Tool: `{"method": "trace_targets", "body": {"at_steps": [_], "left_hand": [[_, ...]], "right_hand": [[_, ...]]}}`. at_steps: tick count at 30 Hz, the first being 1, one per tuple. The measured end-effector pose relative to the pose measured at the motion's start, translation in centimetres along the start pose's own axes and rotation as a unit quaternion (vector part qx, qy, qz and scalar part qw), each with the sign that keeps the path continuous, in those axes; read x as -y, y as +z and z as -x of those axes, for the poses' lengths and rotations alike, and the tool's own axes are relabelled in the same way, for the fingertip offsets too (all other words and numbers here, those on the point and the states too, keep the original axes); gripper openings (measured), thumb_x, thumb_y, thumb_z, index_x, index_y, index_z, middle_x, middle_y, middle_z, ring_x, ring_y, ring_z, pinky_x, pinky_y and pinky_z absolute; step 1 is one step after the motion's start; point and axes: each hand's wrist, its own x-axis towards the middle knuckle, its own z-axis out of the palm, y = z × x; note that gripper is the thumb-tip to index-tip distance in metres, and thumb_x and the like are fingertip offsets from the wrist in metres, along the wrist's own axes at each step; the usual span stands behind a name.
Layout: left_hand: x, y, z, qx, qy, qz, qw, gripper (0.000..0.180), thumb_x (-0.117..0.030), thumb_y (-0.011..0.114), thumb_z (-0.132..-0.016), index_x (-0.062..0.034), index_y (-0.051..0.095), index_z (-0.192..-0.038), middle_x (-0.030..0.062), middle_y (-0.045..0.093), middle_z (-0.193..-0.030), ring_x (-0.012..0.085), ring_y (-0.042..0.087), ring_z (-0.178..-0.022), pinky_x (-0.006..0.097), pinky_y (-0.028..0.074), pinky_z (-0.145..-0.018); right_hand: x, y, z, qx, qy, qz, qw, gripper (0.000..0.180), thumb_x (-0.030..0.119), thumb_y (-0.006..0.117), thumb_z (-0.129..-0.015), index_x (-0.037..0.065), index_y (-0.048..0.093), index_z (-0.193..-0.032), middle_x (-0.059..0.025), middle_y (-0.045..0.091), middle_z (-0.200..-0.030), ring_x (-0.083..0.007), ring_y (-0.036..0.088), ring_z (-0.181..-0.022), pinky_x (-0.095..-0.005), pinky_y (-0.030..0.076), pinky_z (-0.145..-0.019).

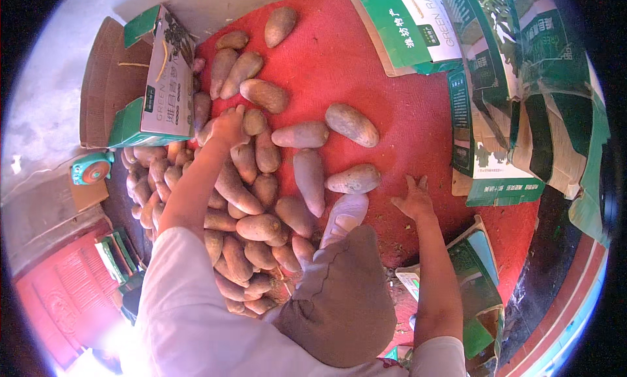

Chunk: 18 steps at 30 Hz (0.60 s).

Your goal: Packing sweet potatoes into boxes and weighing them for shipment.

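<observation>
My left hand (230,126) reaches over the upper end of the heap, its fingers and thumb curled against a short, rounded brown sweet potato (255,122). Part of that tuber is covered by the hand. Under and around this arm lie many reddish-brown sweet potatoes, among them a long one (236,189). A few sit apart on the red floor covering, such as one sweet potato (352,125) farther right. My right hand (415,199) hovers over or rests on the red covering (405,135), fingers spread, holding nothing; whether it touches cannot be told.
An open green-and-white carton (168,83) lies on its side at the far left. More cartons (499,90) fill the far right. A green box with a scale-like display (470,266) is beside my right forearm. My pale-covered foot (346,214) stands near the heap.
</observation>
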Motion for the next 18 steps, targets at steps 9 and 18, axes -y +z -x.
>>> {"method": "trace_targets", "body": {"at_steps": [9,18], "left_hand": [[-3.6,-2.0,15.2,0.01,0.199,0.058,0.978,0.073,-0.031,0.079,-0.053,-0.0084,0.045,-0.113,0.0119,0.055,-0.099,0.0323,0.057,-0.087,0.044,0.042,-0.077],[0.2,11.1,27.4,0.135,0.304,-0.144,0.932,0.039,-0.021,0.05,-0.08,-0.0153,0.048,-0.119,0.0111,0.049,-0.115,0.0286,0.04,-0.119,0.041,0.034,-0.097]], "right_hand": [[-0.4,-0.5,0.6,-0.011,0.0,-0.003,1.0,0.089,0.043,0.069,-0.067,0.012,0.027,-0.139,-0.0332,0.01,-0.141,-0.0441,0.019,-0.131,-0.0431,0.029,-0.105],[-0.1,0.0,0.6,-0.035,-0.03,-0.005,0.999,0.087,0.043,0.07,-0.067,0.009,0.029,-0.137,-0.036,0.014,-0.139,-0.0496,0.02,-0.129,-0.047,0.029,-0.104]]}}
